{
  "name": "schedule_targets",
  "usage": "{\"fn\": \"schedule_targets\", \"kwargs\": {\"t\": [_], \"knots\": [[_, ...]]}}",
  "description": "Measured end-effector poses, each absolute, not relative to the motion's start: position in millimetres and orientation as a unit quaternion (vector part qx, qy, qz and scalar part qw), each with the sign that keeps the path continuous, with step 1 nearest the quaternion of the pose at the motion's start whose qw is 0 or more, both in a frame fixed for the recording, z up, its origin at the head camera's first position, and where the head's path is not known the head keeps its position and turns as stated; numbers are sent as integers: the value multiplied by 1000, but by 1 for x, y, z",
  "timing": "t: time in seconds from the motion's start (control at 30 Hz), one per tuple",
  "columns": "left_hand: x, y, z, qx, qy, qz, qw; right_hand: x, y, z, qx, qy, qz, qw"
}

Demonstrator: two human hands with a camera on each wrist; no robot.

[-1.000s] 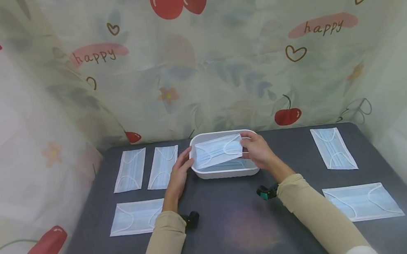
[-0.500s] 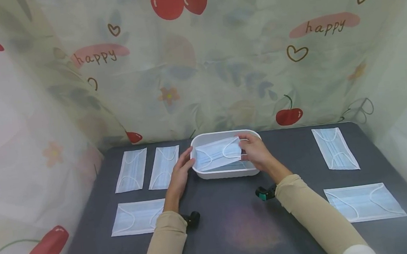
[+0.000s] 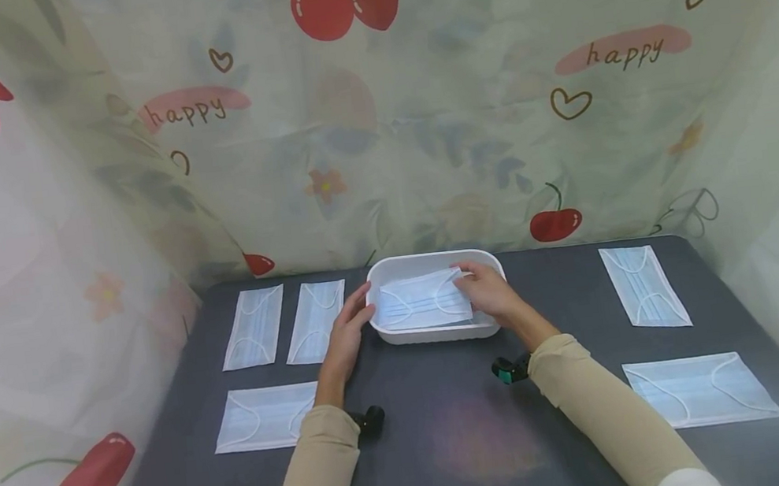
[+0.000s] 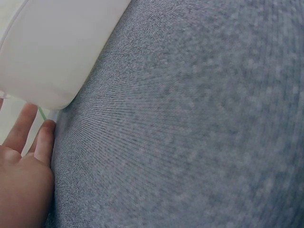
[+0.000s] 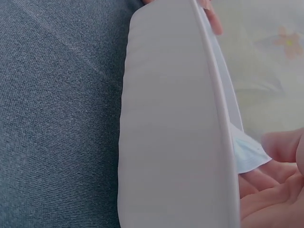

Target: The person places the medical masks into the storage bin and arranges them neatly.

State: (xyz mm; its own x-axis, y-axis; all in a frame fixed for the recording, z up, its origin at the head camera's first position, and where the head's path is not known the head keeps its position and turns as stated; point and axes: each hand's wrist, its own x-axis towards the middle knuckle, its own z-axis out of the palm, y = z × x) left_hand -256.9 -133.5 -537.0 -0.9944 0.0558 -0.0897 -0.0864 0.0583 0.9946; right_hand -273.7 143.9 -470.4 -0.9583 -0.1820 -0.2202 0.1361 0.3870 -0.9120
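Observation:
A blue pleated face mask (image 3: 424, 300) with white ear loops lies mostly flat inside the white tub (image 3: 442, 333) at the table's back. My right hand (image 3: 490, 292) pinches its right edge between thumb and fingers; in the right wrist view the corner of the mask (image 5: 248, 153) shows between them, just over the rim. On the tub's left end rests my left hand (image 3: 344, 339), fingers fairly straight against the wall. The left wrist view has the fingers (image 4: 23, 126) beside the tub (image 4: 52, 52). What lies beneath the mask is mostly hidden.
Two upright masks (image 3: 253, 328) (image 3: 315, 322) and a sideways mask (image 3: 265, 418) lie left on the dark table (image 3: 441, 396). At right lie one upright mask (image 3: 645, 286) and one sideways mask (image 3: 703, 390). A printed curtain (image 3: 421, 137) rises behind.
The right hand has lowered the mask into the tub, and the mask has levelled from its tilt. The left hand has stayed at the tub's end. The view has shifted slightly.

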Motion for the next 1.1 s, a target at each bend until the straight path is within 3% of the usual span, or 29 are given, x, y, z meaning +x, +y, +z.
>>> {"fn": "schedule_targets", "kwargs": {"t": [0.67,1.1], "knots": [[-255,-132,-541,-8,726,686,45,-268,150,-469,-81,886,-442,117],[-255,-133,-539,-11,729,683,34,-253,146,-461,-181,938,-293,47]]}}
